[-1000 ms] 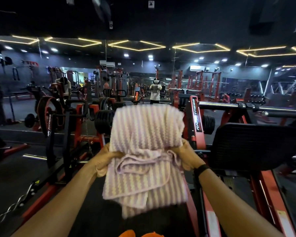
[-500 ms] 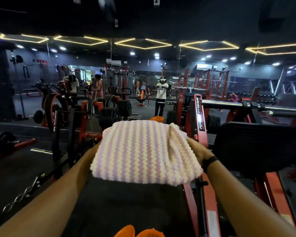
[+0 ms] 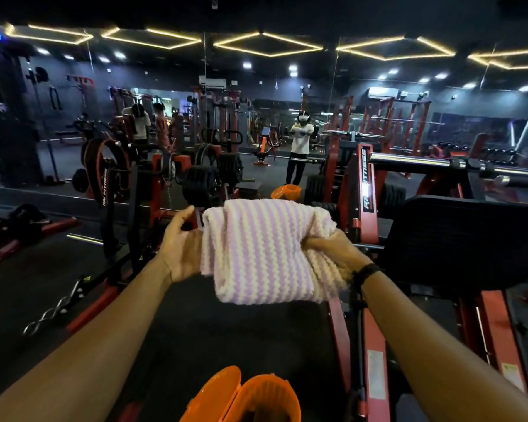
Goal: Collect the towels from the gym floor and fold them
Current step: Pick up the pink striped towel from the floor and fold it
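A folded towel (image 3: 262, 251) with pink and white stripes hangs in front of me above a black padded bench (image 3: 226, 339). My left hand (image 3: 180, 248) lies against the towel's left edge, fingers fairly straight and thumb raised. My right hand (image 3: 333, 248) grips the towel's right side, fingers curled into the cloth, a black band on the wrist. The towel's lower part is doubled over into a thick bundle.
An orange bucket (image 3: 247, 397) stands at the bottom of the view, with its reflection (image 3: 285, 191) in the mirror wall ahead. Red and black weight machines (image 3: 363, 184) flank the bench. A black pad (image 3: 470, 242) sits to the right. People (image 3: 141, 123) stand at far left.
The towel went from hanging loosely draped to a compact folded bundle. My hands have shifted to its two sides, and the view has tipped down so the orange bucket shows more.
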A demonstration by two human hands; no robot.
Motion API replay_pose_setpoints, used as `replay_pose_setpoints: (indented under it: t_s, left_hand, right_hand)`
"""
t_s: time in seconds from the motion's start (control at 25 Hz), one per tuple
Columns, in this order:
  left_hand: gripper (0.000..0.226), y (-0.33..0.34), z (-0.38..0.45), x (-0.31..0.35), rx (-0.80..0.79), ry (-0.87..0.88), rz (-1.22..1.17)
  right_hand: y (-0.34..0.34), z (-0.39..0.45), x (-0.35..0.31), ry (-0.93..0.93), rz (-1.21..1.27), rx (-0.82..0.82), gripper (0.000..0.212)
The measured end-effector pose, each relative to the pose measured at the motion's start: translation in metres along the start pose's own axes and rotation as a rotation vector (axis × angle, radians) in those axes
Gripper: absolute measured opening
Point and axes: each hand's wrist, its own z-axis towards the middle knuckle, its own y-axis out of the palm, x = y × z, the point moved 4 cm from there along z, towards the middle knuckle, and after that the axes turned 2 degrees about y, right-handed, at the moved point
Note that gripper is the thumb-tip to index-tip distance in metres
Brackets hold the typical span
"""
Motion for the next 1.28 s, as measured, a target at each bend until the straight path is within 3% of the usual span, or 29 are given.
replay_pose_setpoints:
  t_s: [0.08, 0.16, 0.24, 0.4, 0.48, 0.56, 0.72, 0.8, 0.92, 1.08, 1.28]
  left_hand:
    - [0.081, 0.003, 0.005, -0.007, -0.148, 0.003, 0.099]
    - [0.089, -0.008, 0.022, -0.018, -0.030, 0.059, 0.285]
    - [0.082, -0.022, 0.042, -0.028, 0.053, 0.100, 0.267]
    - [0.095, -0.054, 0.084, -0.055, 0.028, 0.025, 0.279]
    - [0.083, -0.073, 0.114, -0.074, 0.033, -0.032, 0.250]
    - [0.074, -0.095, 0.148, -0.094, 0.052, -0.094, 0.241]
    - [0.086, -0.134, 0.216, -0.141, 0.106, -0.183, 0.284]
    - [0.085, -0.152, 0.243, -0.175, 0.094, -0.282, 0.333]
    - [0.063, -0.182, 0.272, -0.232, 0.108, -0.450, 0.419]
    - [0.062, -0.227, 0.296, -0.316, 0.199, -0.579, 0.531]
    - [0.044, -0.259, 0.323, -0.420, 0.095, -0.668, 0.730]
  right_hand:
    - [0.001, 0.009, 0.008, 0.022, 0.010, 0.047, 0.025]
    - [0.007, 0.016, 0.016, 0.060, 0.002, -0.007, 0.024]
    - [0.014, 0.027, 0.027, 0.063, 0.009, -0.080, 0.024]
    - [0.023, 0.063, 0.048, -0.017, -0.111, -0.054, 0.024]
    - [0.030, 0.089, 0.066, -0.031, -0.193, -0.035, 0.026]
    - [0.036, 0.118, 0.090, -0.008, -0.253, -0.025, 0.030]
    - [0.048, 0.171, 0.145, 0.146, -0.238, 0.011, 0.040]
    - [0.056, 0.190, 0.183, 0.246, -0.271, 0.021, 0.040]
    - [0.061, 0.207, 0.249, 0.338, -0.310, 0.075, 0.040]
    - [0.062, 0.207, 0.352, 0.404, -0.342, 0.170, 0.042]
    - [0.049, 0.195, 0.514, 0.570, -0.364, 0.247, 0.057]
